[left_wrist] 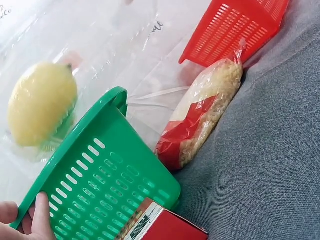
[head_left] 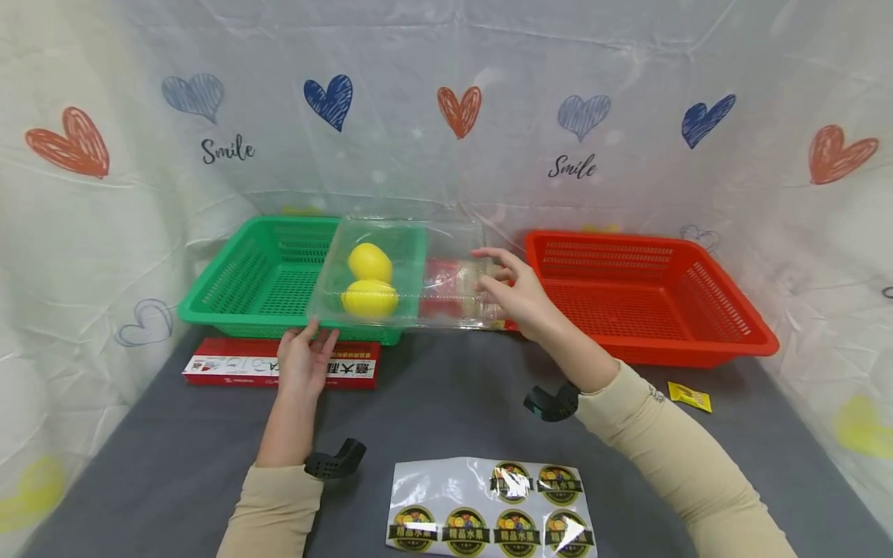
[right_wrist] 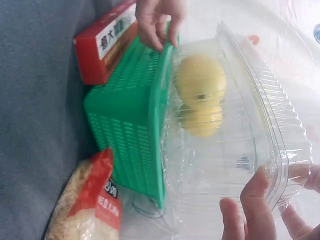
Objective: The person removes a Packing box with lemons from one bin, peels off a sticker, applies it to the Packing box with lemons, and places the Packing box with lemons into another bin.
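Note:
A clear plastic box (head_left: 446,232) with two yellow lemon-like fruits (head_left: 370,298) inside sits over the right part of the green basket (head_left: 237,319). My right hand (head_left: 519,294) holds the box's right end, fingers and thumb at its ridged edge (right_wrist: 280,135). At the box's near left corner, my left hand (head_left: 305,358) pinches the rim of the green basket, thumb and fingers on either side of it (left_wrist: 37,217). Whether those fingers touch the box as well is hard to tell. Behind the box's right half lies a red-and-clear bag (left_wrist: 200,115) of pale dry food.
A red basket (head_left: 656,341) stands to the right, a yellow packet (head_left: 689,397) by its near corner. Before the green basket lies a long red and white carton (head_left: 230,364). A sheet of round stickers (head_left: 491,508) lies at the table's front. A printed curtain (head_left: 405,155) hangs behind.

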Tool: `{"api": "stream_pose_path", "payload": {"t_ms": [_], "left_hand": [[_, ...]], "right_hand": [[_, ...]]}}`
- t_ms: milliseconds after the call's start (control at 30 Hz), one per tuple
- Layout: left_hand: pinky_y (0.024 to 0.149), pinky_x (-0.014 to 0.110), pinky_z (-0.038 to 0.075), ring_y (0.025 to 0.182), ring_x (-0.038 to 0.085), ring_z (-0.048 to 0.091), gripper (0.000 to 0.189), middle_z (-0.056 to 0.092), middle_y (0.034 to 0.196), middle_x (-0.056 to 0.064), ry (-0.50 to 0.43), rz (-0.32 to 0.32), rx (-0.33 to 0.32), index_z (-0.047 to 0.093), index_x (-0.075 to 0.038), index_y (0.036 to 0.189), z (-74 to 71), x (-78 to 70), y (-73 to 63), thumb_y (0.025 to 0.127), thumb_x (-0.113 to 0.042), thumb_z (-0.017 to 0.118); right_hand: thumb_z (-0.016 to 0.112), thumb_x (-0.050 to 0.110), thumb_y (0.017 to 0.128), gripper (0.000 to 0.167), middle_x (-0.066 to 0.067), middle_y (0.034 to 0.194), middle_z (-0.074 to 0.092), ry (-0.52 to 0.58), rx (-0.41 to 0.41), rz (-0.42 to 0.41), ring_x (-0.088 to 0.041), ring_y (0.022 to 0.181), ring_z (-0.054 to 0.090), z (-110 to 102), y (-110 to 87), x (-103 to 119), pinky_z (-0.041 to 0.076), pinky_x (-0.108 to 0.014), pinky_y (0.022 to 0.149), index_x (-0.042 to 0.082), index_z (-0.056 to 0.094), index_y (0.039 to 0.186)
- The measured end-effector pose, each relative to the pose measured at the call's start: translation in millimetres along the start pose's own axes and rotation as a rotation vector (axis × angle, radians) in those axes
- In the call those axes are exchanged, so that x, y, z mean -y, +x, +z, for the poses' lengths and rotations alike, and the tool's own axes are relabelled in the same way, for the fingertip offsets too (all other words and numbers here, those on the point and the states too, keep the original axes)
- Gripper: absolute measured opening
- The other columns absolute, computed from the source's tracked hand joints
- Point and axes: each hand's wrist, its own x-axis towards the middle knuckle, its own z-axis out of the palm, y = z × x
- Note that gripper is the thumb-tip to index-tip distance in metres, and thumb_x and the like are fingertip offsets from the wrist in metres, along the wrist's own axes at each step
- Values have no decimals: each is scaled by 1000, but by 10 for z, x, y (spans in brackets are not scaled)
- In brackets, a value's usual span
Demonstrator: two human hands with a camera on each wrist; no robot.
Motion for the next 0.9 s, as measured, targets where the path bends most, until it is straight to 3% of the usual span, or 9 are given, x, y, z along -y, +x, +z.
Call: {"api": "stream_pose_path", "payload": {"t_ms": [233, 367, 633, 900], "left_hand": [[85, 23, 47, 101, 13, 52, 13, 42, 114, 3, -10, -3, -2, 38, -10, 102, 0, -8, 6, 94, -14, 48], [83, 20, 47, 105, 14, 49, 11, 40, 116, 4, 13, -2, -16, 39, -11, 102, 1, -11, 16, 94, -14, 47], [94, 27, 41, 109, 15, 45, 15, 38, 118, 1, -26, 4, -7, 38, -11, 108, 0, -27, 30, 95, -11, 45], [90, 26, 44, 116, 17, 40, 11, 34, 121, 1, -21, -9, -8, 35, -10, 98, -15, -9, 29, 94, -12, 46]], "right_hand": [[48, 10, 88, 44, -15, 108, 52, -21, 10, 21, -27, 92, 55, -150, -158, -74, 52, -35, 65, 24, 46, 129], [46, 9, 88, 46, -16, 109, 50, -17, 30, 27, -27, 92, 54, -233, -251, -156, 53, -38, 70, 21, 44, 132], [55, 13, 89, 46, -19, 115, 46, -21, 39, 31, -31, 96, 56, -364, -458, -267, 54, -35, 66, 18, 43, 133], [55, 12, 89, 46, -20, 117, 45, -36, 55, 37, -32, 98, 57, -487, -658, -358, 54, -37, 66, 17, 42, 134]]}}
